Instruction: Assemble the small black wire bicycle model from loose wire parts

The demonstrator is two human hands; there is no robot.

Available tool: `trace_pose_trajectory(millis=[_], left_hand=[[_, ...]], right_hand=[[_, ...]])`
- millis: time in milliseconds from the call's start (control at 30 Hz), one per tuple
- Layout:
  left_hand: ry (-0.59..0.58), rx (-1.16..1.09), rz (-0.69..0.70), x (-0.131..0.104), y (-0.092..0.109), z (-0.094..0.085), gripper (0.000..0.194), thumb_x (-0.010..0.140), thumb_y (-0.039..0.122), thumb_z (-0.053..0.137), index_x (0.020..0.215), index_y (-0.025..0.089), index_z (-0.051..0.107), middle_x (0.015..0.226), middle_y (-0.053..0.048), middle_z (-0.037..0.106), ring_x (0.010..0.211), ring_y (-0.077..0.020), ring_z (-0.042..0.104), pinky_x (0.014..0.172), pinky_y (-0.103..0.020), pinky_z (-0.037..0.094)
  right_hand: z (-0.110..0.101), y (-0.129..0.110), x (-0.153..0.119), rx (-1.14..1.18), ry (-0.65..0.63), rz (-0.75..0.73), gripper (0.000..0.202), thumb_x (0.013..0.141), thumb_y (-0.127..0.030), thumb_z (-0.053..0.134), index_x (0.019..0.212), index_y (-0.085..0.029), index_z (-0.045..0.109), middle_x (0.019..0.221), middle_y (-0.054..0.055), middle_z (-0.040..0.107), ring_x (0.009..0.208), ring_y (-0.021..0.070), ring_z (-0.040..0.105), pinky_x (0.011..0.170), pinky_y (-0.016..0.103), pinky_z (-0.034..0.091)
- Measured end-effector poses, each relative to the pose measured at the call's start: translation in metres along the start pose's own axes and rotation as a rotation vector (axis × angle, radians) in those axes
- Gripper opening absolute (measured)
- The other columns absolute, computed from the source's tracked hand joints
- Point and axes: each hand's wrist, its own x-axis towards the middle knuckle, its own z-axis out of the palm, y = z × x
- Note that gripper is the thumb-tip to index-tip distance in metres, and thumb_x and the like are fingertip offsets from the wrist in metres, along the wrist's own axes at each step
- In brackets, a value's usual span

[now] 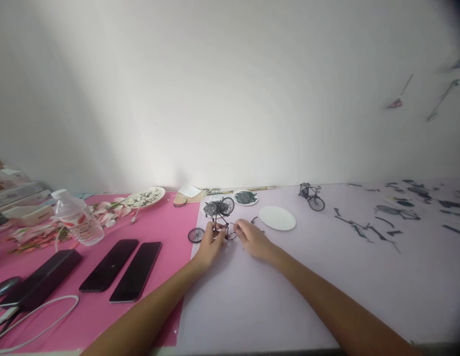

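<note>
My left hand (pixel 210 248) is closed on a dark miniature bicycle frame (pixel 226 221), its fingers covering part of it. My right hand (pixel 254 239) meets it from the right, thumb and forefinger pinched together at a thin dark part too small to name. Just left of my left hand is a small spoked wheel (pixel 196 235). Behind the frame, more spoked wheels (pixel 227 206) sit at a small plate, partly overlapped by the frame. A white oval plate (pixel 277 218) lies beyond my right hand.
A model bicycle (pixel 312 197) stands near the wall. Loose dark parts (pixel 363 228) are spread on the right. Another small plate (pixel 245 198) holds dark pieces. On the pink surface at left are two phones (pixel 135 272), a black box (pixel 40 279), a water bottle (pixel 79 220) and a white cable (pixel 62 319).
</note>
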Motion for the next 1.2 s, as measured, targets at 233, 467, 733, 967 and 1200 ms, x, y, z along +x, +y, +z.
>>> trace_pose_trajectory(millis=[233,467,733,967,1200], left_hand=[[0.018,-0.026,-0.015,0.001,-0.0016,0.0006,0.036,0.092,0.054,0.06,0.101,0.023,0.044,0.096,-0.002,0.063,0.081,-0.0145,0.064,0.07,-0.029,0.055],[0.006,-0.02,-0.024,0.0005,-0.0007,0.0011,0.035,0.092,0.054,0.059,0.1,0.023,0.044,0.094,-0.001,0.062,0.078,-0.0145,0.065,0.07,-0.03,0.056],[-0.012,-0.043,-0.029,-0.0006,0.0002,0.0022,0.036,0.091,0.053,0.061,0.097,0.023,0.043,0.097,-0.003,0.063,0.085,-0.0169,0.067,0.069,-0.03,0.056],[-0.028,-0.072,-0.037,-0.0007,0.0006,0.0023,0.036,0.091,0.052,0.062,0.097,0.023,0.042,0.095,-0.003,0.064,0.09,-0.0181,0.068,0.07,-0.029,0.056],[-0.056,-0.041,-0.003,-0.0022,0.0027,0.0023,0.038,0.09,0.05,0.066,0.097,0.023,0.04,0.103,-0.005,0.063,0.09,-0.0172,0.068,0.07,-0.029,0.057]], right_hand=[[0.0026,0.0018,-0.0007,0.023,-0.019,-0.05,0.012,0.101,-0.02,0.044,0.092,-0.022,0.053,0.096,0.004,0.062,0.086,0.0189,0.057,0.076,0.03,0.042],[-0.0003,-0.0025,-0.0003,0.012,0.026,-0.03,0.015,0.102,-0.024,0.041,0.093,-0.022,0.052,0.097,0.005,0.062,0.083,0.0192,0.057,0.074,0.031,0.041],[0.002,-0.0017,-0.0007,0.012,0.057,-0.02,0.015,0.103,-0.025,0.04,0.094,-0.023,0.052,0.097,0.004,0.061,0.083,0.0189,0.056,0.074,0.031,0.042],[0.0035,-0.0018,-0.0004,0.025,0.035,-0.026,0.015,0.103,-0.024,0.042,0.094,-0.023,0.053,0.098,0.004,0.061,0.086,0.0193,0.057,0.078,0.032,0.044],[0.0074,0.002,-0.0005,0.023,0.047,-0.033,0.016,0.104,-0.028,0.04,0.096,-0.023,0.053,0.099,0.004,0.06,0.087,0.0195,0.058,0.08,0.033,0.045]])
